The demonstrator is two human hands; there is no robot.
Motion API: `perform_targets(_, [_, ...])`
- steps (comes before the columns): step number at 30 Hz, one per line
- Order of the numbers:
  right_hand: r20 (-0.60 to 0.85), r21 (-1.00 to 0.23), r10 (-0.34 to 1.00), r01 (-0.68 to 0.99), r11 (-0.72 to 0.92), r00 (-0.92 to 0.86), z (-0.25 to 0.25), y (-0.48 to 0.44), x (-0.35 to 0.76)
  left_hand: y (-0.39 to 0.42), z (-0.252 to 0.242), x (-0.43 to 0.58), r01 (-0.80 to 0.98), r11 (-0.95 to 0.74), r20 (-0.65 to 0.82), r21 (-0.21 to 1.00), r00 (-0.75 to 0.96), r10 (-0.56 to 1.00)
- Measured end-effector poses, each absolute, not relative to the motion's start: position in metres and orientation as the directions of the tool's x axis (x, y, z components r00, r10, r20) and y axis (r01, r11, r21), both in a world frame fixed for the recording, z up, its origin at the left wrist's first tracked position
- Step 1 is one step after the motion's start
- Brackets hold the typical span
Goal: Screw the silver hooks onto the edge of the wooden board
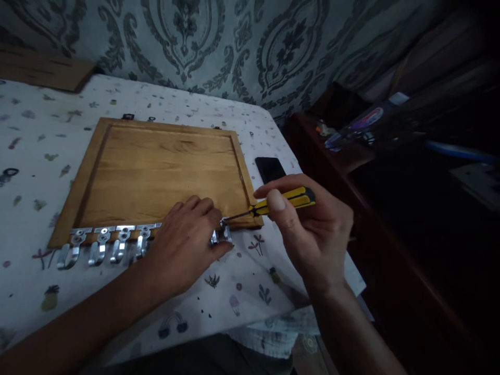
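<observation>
A framed wooden board (pixel 164 174) lies flat, with a row of shiny metal hooks along its near edge. At the left end of that edge several hooks (pixel 103 245) show in full. My left hand (pixel 187 245) rests over the near edge, its fingers closed around a metal hook (pixel 222 233) toward the right end and hiding part of the row. In my right hand (pixel 312 229) is a screwdriver (pixel 287 201) with a yellow and black handle. Its shaft points left, and the tip meets the hook beside my left fingers.
A patterned white cloth (pixel 156 312) covers the table. Beyond the board's right side lies a dark flat phone-like object (pixel 270 170). Cardboard (pixel 47 67) sits at the back left. On dark furniture at the right is a clear plastic bottle (pixel 367 120). A patterned wall (pixel 219 47) stands behind.
</observation>
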State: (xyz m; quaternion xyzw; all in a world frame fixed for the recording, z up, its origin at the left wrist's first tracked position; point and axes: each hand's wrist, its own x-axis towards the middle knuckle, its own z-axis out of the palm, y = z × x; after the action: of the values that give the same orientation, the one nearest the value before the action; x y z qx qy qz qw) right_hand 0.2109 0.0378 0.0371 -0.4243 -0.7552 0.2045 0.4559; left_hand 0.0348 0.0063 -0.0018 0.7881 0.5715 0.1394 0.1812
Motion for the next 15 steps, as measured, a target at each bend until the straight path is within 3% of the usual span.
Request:
perform_targets(3, [0.553, -0.686, 0.797, 0.409, 0.601, -0.244, 0.038, 0.043, 0.21, 0.006, -0.003, 0.035, 0.841, -0.282, 0.025, 0.462, 0.305, 0.952])
perform_targets(5, [0.561, -0.764, 0.798, 0.234, 0.601, -0.221, 0.036, 0.046, 0.206, 0.007, -0.004, 0.035, 0.835, -0.285, 0.04, 0.471, 0.303, 0.952])
perform_targets(9, [0.413, -0.908, 0.879, -0.174, 0.38, -0.237, 0.032, 0.055, 0.192, 0.007, -0.003, 0.035, 0.842, -0.293, 0.04, 0.452, 0.31, 0.95])
perform_targets(15, [0.323, -0.907, 0.833, -0.397, 0.138, -0.448, 0.038, 0.064, 0.18, 0.008, -0.002, 0.035, 0.848, -0.283, 0.01, 0.447, 0.312, 0.95])
